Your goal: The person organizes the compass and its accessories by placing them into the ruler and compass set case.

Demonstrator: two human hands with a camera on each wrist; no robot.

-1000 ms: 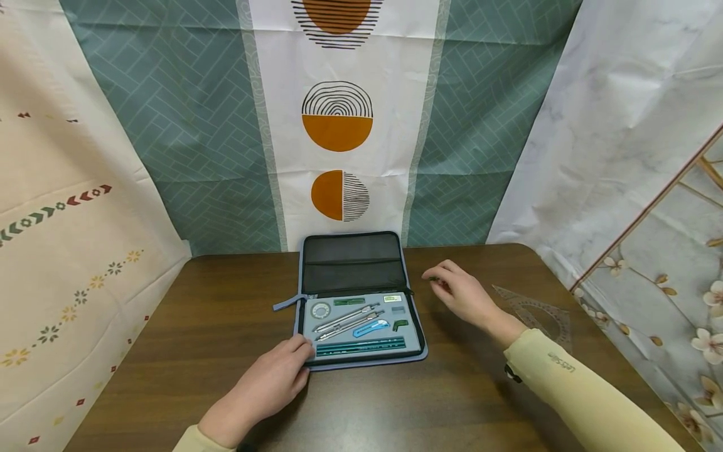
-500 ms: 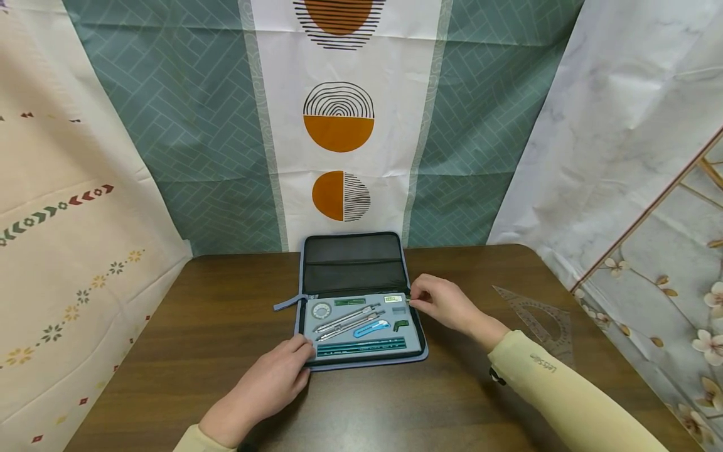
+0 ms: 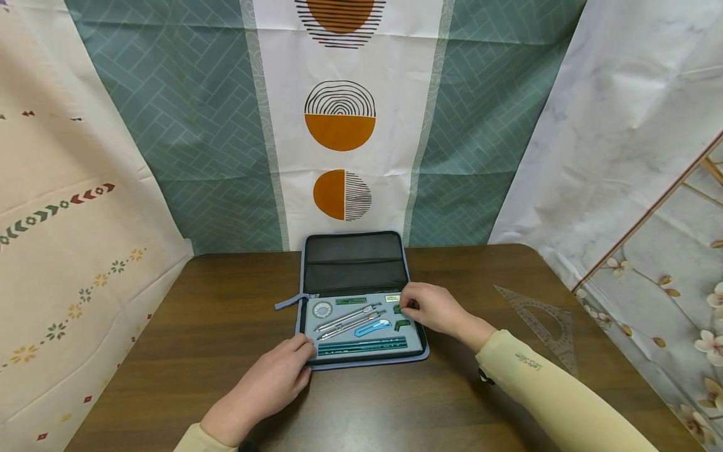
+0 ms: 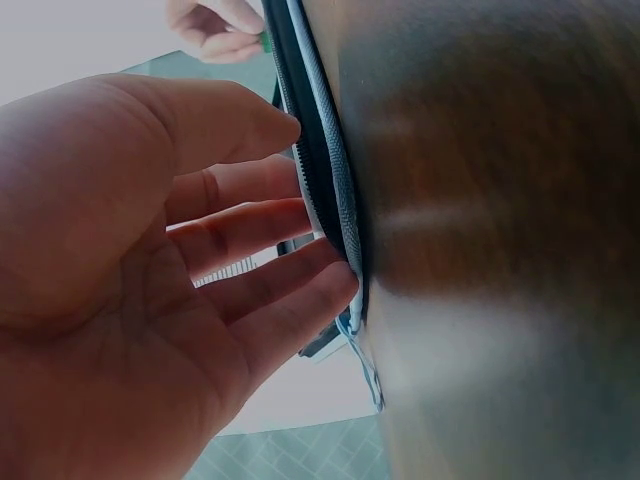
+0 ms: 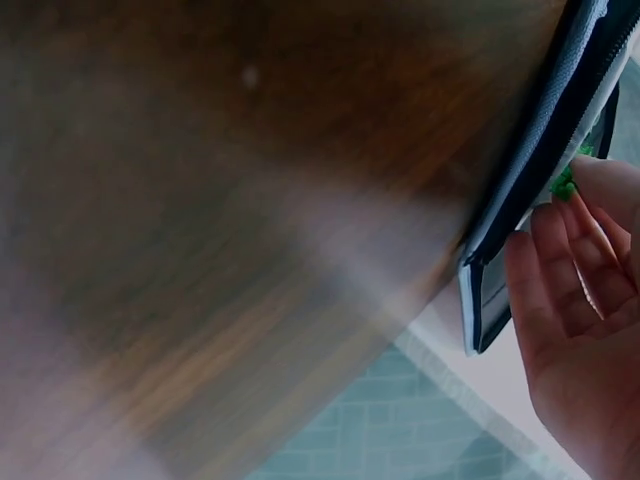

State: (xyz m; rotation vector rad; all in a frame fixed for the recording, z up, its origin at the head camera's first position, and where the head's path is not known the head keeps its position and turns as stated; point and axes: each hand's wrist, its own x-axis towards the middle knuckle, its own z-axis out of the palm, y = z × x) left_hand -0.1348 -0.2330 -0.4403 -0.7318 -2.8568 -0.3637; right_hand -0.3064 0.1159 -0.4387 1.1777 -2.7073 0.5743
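A blue zip case point(image 3: 369, 362) lies unfolded on the table, its grey tray filled with drawing tools. My left hand point(image 3: 265, 380) rests at the case's front left corner, fingers extended along the zipped edge point(image 4: 325, 150). Over the tray's right side, my right hand point(image 3: 437, 307) pinches a small green piece point(image 5: 565, 183) between thumb and fingertips; its exact kind is hard to tell. Beside it are a white-and-green eraser point(image 3: 392, 299) and a dark green fitting point(image 3: 401, 324). Two silver compasses point(image 3: 350, 317), a blue utility knife point(image 3: 373, 328) and green pencils point(image 3: 361, 346) occupy the tray.
To the right on the brown table point(image 3: 226, 301) lies a clear set square with a protractor arc point(image 3: 542, 320). A round white disc point(image 3: 322, 309) and a green lead case point(image 3: 351, 301) sit in the tray. Patterned cloths point(image 3: 214, 125) hang behind.
My right hand has moved left from beside the case to over the tray's right side, carrying the small green piece. The left hand has stayed at the corner.
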